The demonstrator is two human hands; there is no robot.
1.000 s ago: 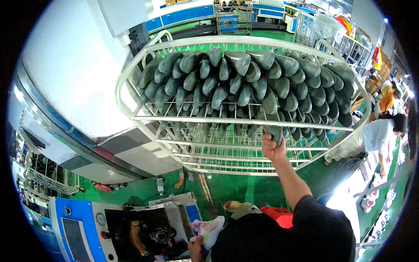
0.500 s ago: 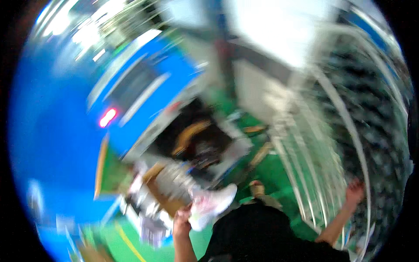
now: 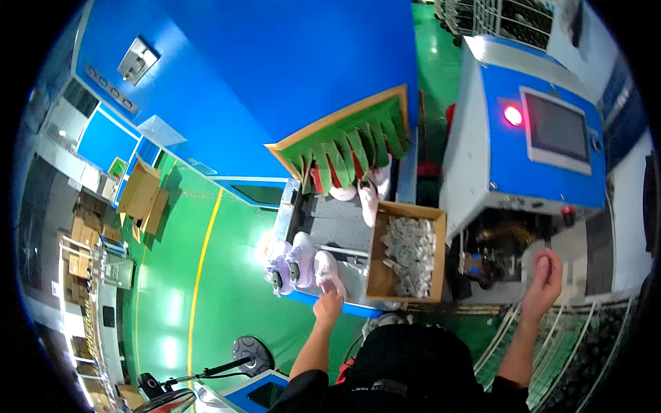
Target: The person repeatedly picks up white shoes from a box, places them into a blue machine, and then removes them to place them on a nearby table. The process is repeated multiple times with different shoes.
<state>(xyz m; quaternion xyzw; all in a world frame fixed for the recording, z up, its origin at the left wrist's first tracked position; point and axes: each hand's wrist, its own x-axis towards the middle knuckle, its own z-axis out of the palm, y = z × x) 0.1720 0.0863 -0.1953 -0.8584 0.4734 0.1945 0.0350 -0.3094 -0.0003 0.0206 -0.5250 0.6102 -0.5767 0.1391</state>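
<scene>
My left hand [image 3: 329, 303] grips a white shoe [image 3: 328, 270] at its near end, over the front edge of the conveyor [image 3: 330, 226]. Two pale lilac shoes [image 3: 300, 260] with dark oval patches stand just to its left. My right hand [image 3: 544, 281] is raised at the right, in front of the machine with a screen [image 3: 556, 131]. Nothing shows in that hand, and its fingers are loosely extended. Between my hands, a cardboard box [image 3: 373, 268] holds many small whitish pieces that I cannot identify. More pale shoes [image 3: 367, 199] sit farther back, under green strips.
A green strip curtain [image 3: 351, 148] hangs from the big blue machine's opening [image 3: 275, 82]. A red light [image 3: 513, 115] glows on the screen machine. White wire racks [image 3: 551, 344] stand at lower right. A round-based stand [image 3: 253, 354] and open cartons [image 3: 143, 196] are at left.
My view has swung right to left, bringing the conveyor ahead of me. The left hand has carried the shoe to the conveyor's front edge. My right hand has left the rack.
</scene>
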